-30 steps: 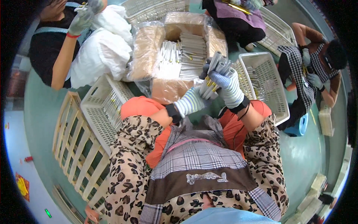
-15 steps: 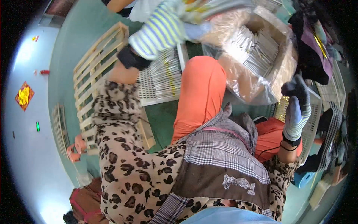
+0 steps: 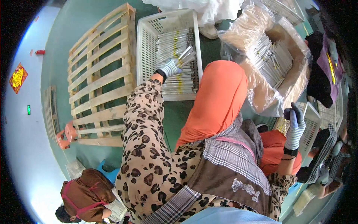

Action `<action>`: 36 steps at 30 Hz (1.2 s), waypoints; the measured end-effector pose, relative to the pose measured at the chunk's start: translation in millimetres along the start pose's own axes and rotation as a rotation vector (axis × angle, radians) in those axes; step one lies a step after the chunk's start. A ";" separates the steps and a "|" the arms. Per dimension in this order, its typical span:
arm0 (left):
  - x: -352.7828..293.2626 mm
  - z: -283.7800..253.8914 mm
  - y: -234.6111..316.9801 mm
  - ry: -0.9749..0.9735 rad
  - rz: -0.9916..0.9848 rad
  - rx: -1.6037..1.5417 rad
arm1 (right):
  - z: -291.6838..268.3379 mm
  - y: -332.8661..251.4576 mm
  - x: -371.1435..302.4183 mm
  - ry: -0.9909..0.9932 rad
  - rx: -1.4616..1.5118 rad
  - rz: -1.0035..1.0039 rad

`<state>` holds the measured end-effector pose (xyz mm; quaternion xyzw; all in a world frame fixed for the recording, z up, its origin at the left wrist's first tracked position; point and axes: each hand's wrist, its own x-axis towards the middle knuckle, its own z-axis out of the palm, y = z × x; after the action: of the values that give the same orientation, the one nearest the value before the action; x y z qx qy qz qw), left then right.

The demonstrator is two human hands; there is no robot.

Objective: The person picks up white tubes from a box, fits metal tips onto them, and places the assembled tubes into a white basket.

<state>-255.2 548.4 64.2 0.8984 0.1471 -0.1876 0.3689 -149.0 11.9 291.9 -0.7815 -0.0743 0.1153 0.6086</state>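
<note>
My left hand [image 3: 170, 67], in a striped glove, reaches out over a white plastic crate [image 3: 147, 33] and holds a small bundle of thin silvery rods [image 3: 185, 56] just above the rows of similar rods stacked inside. My right hand [image 3: 295, 119], gloved with dark fingertips, is raised near my right knee with its fingers loosely apart and nothing in it. It hovers beside a cardboard box lined with clear plastic [image 3: 294, 80] that holds more of the rods [image 3: 270, 59]. My orange trouser legs [image 3: 216, 100] and a checked apron fill the middle.
A wooden pallet [image 3: 99, 71] lies left of the crate on the green floor. Another white crate [image 3: 312, 125] stands by my right hand. A person in dark clothes [image 3: 322, 71] sits at right, another in brown [image 3: 85, 196] at lower left. A white sack [image 3: 201, 9] lies at the top.
My left hand has swung from high above down onto the white crate, carrying the rods. My right hand stays raised by the lined box. The view has turned left.
</note>
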 end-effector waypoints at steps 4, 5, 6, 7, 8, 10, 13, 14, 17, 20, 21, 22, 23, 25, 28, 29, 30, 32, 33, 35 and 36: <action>7.3 13.2 -17.6 -0.205 0.034 0.387 | 1.5 7.7 -6.8 0.014 -0.081 0.060; 5.7 18.5 -23.8 -0.207 0.034 0.382 | 0.9 9.7 -6.9 0.009 -0.097 0.092; -4.3 27.5 -37.6 -0.214 0.062 0.491 | 4.6 13.8 -7.6 -0.007 -0.102 0.126; -12.2 31.9 -51.0 -0.222 0.090 0.601 | 10.2 15.3 -8.1 -0.019 -0.093 0.130; -5.0 42.7 -45.9 -0.230 0.104 0.586 | 8.9 16.3 -9.7 -0.029 -0.115 0.158; 8.4 61.0 -33.9 -0.458 -0.257 0.542 | 5.1 18.5 -12.0 -0.033 -0.150 0.193; -4.8 53.1 -31.6 -0.419 -0.256 0.590 | 2.7 14.2 -13.1 -0.069 -0.129 0.216; -10.3 48.8 -36.9 -0.419 -0.328 0.664 | 6.2 12.5 -13.1 -0.077 -0.126 0.216; -32.6 41.4 -49.2 -0.295 -0.491 0.690 | 14.1 13.3 -14.8 -0.075 -0.112 0.220; -21.7 43.3 11.7 -0.293 -0.425 0.570 | -3.4 19.4 -20.6 -0.038 -0.177 0.216; -27.6 47.4 10.1 -0.195 -0.345 0.628 | 0.1 21.3 -21.0 -0.042 -0.174 0.219; -29.1 51.4 11.2 -0.100 -0.255 0.682 | 2.7 21.6 -20.6 -0.040 -0.178 0.224; -25.1 52.6 12.7 -0.113 -0.266 0.638 | 5.9 20.3 -19.9 -0.055 -0.164 0.226; -16.1 61.5 20.9 -0.044 -0.212 0.668 | 5.6 20.5 -18.3 -0.064 -0.162 0.216; 4.1 86.2 36.3 -0.026 -0.070 0.781 | 1.5 22.5 -20.5 -0.053 -0.177 0.219; 2.0 81.5 34.7 -0.073 -0.021 0.897 | 4.1 21.9 -19.7 -0.059 -0.150 0.229; -4.3 77.1 31.3 -0.072 -0.033 0.908 | 6.6 23.1 -19.4 -0.067 -0.137 0.228; 15.4 96.6 70.8 -0.334 0.082 0.970 | -13.4 27.0 -25.2 0.014 -0.203 0.229; 5.0 91.1 54.7 -0.335 0.046 0.983 | -4.8 25.1 -24.1 -0.012 -0.176 0.225; -9.0 86.9 38.7 -0.335 0.028 1.056 | 6.8 22.2 -23.5 -0.049 -0.137 0.240; -11.1 86.3 37.7 -0.335 0.035 1.087 | 8.7 22.9 -23.5 -0.052 -0.135 0.242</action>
<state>-269.6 459.3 35.4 0.9193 -0.0460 -0.3703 -0.1252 -174.5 8.3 269.9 -0.8206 -0.0030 0.2028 0.5343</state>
